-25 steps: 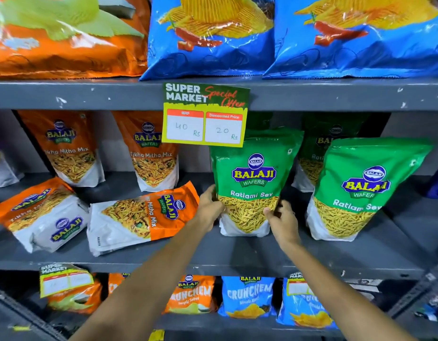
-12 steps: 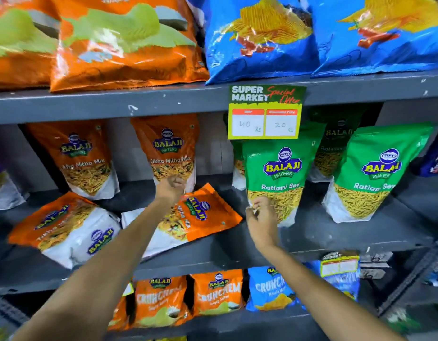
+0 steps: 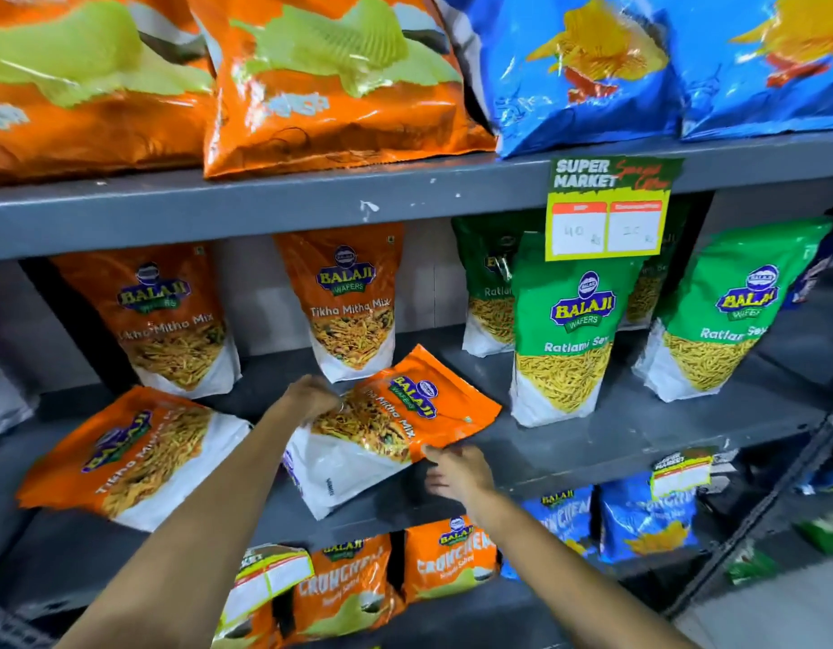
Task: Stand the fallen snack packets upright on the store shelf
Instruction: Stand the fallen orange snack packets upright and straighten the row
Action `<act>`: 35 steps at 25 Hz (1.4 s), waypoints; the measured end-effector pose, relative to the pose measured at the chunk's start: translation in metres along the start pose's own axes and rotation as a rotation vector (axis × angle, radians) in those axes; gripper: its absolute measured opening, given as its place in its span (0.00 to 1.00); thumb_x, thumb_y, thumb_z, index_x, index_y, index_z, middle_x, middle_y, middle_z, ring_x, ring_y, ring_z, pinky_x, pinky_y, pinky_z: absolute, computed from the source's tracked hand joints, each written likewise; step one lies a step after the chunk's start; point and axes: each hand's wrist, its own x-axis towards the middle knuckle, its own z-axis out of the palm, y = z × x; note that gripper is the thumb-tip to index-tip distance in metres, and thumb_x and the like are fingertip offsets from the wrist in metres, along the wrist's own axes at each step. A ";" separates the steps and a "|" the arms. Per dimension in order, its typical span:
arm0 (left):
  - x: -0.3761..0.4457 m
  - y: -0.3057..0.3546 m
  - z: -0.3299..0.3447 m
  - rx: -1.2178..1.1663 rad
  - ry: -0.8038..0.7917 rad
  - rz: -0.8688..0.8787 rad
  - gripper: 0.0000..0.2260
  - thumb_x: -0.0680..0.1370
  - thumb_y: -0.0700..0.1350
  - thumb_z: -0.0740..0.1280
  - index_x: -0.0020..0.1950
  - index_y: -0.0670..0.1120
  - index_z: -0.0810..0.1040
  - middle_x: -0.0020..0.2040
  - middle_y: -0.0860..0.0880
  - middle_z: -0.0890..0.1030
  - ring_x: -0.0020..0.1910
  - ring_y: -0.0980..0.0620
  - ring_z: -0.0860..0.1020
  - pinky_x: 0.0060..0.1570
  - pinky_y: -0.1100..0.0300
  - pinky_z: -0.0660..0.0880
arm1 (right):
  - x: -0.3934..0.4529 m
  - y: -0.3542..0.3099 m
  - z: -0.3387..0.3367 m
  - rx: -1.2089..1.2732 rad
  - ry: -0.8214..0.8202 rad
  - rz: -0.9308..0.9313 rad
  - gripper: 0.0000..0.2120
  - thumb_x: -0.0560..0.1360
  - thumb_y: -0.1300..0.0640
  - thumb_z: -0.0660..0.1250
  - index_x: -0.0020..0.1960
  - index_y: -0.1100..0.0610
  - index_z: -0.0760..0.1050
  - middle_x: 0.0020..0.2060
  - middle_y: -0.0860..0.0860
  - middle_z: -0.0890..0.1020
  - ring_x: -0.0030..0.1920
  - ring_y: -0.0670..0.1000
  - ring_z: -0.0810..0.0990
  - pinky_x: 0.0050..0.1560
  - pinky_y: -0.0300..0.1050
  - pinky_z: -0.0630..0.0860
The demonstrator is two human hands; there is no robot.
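An orange Tikha Mitha Mix packet [image 3: 396,423] lies fallen on the grey middle shelf [image 3: 639,433], its top pointing up and right. My left hand [image 3: 309,396] grips its upper left edge. My right hand [image 3: 457,470] touches its lower right edge with the fingers curled on it. A second fallen orange packet [image 3: 129,456] lies flat to the left, untouched. Behind them two orange packets [image 3: 171,320] [image 3: 353,302] stand upright. To the right, a green Ratlami Sev packet [image 3: 564,339] stands upright.
More green packets [image 3: 728,316] stand at the right and back. A price tag [image 3: 609,210] hangs from the upper shelf edge. Big orange and blue chip bags [image 3: 339,82] fill the shelf above; Crunchem packets [image 3: 447,559] sit below.
Both hands left the upright green packet and moved left to the fallen orange packet. The view swung left with them. The orange packet's right end now sits lifted a little.
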 end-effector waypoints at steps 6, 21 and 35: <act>-0.010 -0.018 0.008 -0.136 -0.463 -0.242 0.16 0.71 0.44 0.73 0.53 0.44 0.72 0.52 0.42 0.72 0.52 0.46 0.70 0.52 0.54 0.67 | -0.009 -0.001 0.005 0.102 -0.022 0.064 0.21 0.69 0.55 0.72 0.57 0.64 0.72 0.56 0.63 0.79 0.56 0.63 0.79 0.49 0.51 0.77; -0.123 -0.021 0.078 -0.658 -0.225 -0.261 0.09 0.70 0.32 0.71 0.46 0.36 0.73 0.40 0.40 0.81 0.38 0.46 0.80 0.39 0.54 0.79 | -0.057 -0.007 -0.074 -0.002 -0.044 -0.146 0.09 0.66 0.68 0.73 0.34 0.57 0.76 0.53 0.64 0.82 0.45 0.54 0.78 0.48 0.50 0.73; -0.149 0.016 0.054 -0.675 -0.070 -0.099 0.22 0.68 0.35 0.74 0.59 0.33 0.75 0.57 0.37 0.81 0.54 0.42 0.80 0.61 0.46 0.74 | -0.075 -0.062 -0.097 -0.117 -0.216 -0.417 0.10 0.65 0.65 0.73 0.39 0.52 0.77 0.42 0.50 0.82 0.41 0.45 0.79 0.44 0.42 0.70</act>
